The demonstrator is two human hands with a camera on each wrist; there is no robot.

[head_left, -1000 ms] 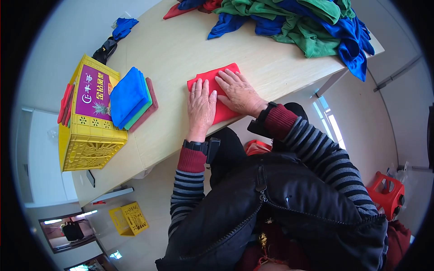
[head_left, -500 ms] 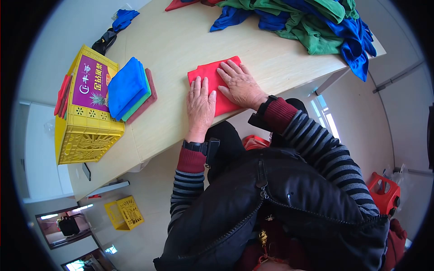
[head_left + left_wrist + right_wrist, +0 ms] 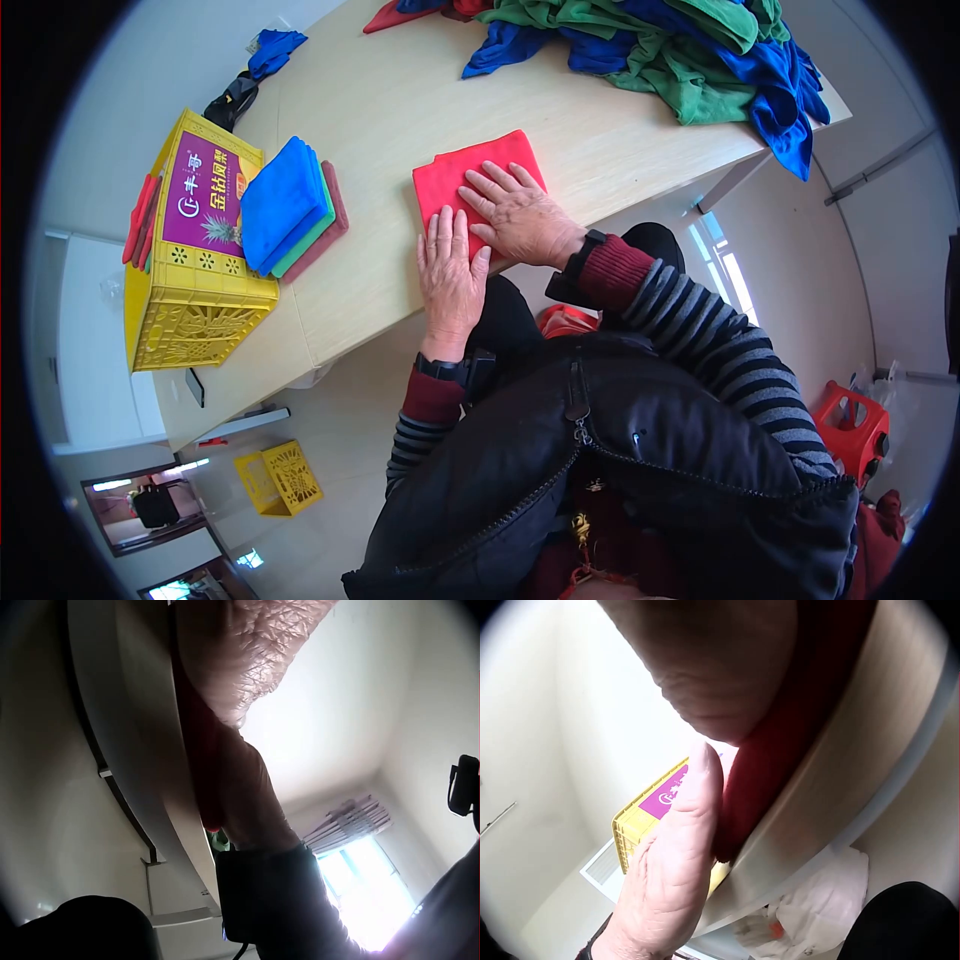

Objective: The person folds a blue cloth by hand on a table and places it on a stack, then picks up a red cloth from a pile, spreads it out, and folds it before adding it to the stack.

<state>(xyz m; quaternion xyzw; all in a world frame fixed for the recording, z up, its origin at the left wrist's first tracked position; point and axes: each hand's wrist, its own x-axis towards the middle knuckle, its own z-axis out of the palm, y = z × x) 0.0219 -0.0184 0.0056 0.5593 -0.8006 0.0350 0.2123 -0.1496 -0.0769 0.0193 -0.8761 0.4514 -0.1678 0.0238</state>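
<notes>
A folded red cloth (image 3: 450,183) lies flat near the front edge of the table. My right hand (image 3: 522,216) presses on its right half, fingers straight and spread, palm down. With straight fingers side by side, my left hand (image 3: 452,285) touches the cloth's lower left corner, its wrist out past the table edge. In the right wrist view the cloth (image 3: 754,787) shows as a thick dark red layer beneath the right palm, and the left hand (image 3: 675,877) is beside it. Neither hand grips anything.
Left of the cloth, a stack of folded blue, green and brownish-red cloths (image 3: 285,210) leans by a yellow crate (image 3: 200,315) with a purple label. A heap of loose green and blue cloths (image 3: 690,75) covers the far right. A phone (image 3: 195,387) lies at the left edge.
My left hand has drawn back toward the table's front edge, uncovering the cloth's left side. The right hand has slid slightly toward me and left over the cloth.
</notes>
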